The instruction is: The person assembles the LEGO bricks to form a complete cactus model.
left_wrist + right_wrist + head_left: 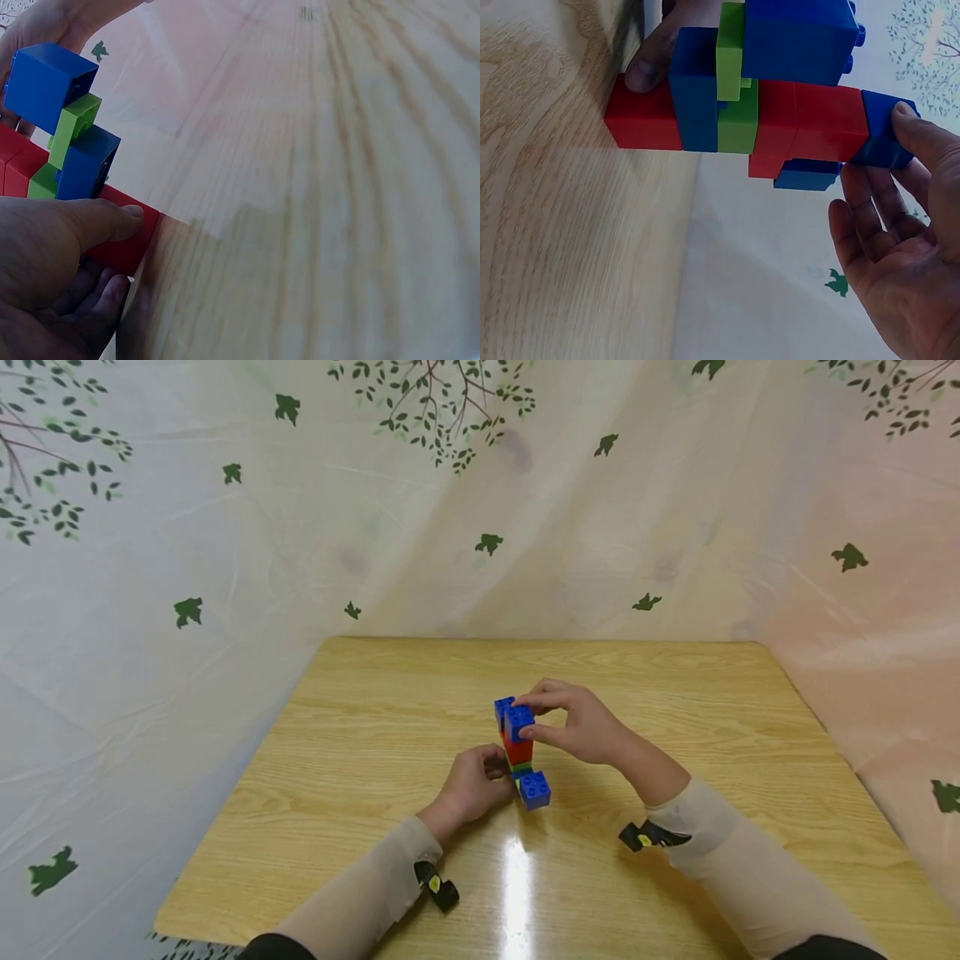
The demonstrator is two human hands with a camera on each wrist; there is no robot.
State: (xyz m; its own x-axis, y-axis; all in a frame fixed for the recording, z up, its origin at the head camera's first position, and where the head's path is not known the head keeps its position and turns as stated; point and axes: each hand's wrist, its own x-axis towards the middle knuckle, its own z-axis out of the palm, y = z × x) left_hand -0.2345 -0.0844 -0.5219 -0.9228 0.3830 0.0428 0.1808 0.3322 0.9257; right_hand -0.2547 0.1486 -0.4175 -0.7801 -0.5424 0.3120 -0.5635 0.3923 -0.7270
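Note:
A tower of toy building bricks stands upright on the table (360, 710). Its base is a red brick (645, 120), which my left hand (472, 785) grips with the thumb on one side and fingers on the other. Above it come blue and green layers, then red bricks (829, 116). My right hand (588, 722) pinches the blue brick (881, 139) at the top between thumb and fingers. One large blue brick (535, 790) juts out toward me on a thin green brick (730, 56). Another blue brick (806, 176) sticks out on the far side.
A pale cloth (420, 552) printed with leaves and branches hangs behind the table and at its sides. Each sleeve carries a small black camera, one at the left wrist (437, 887) and one at the right wrist (652, 836).

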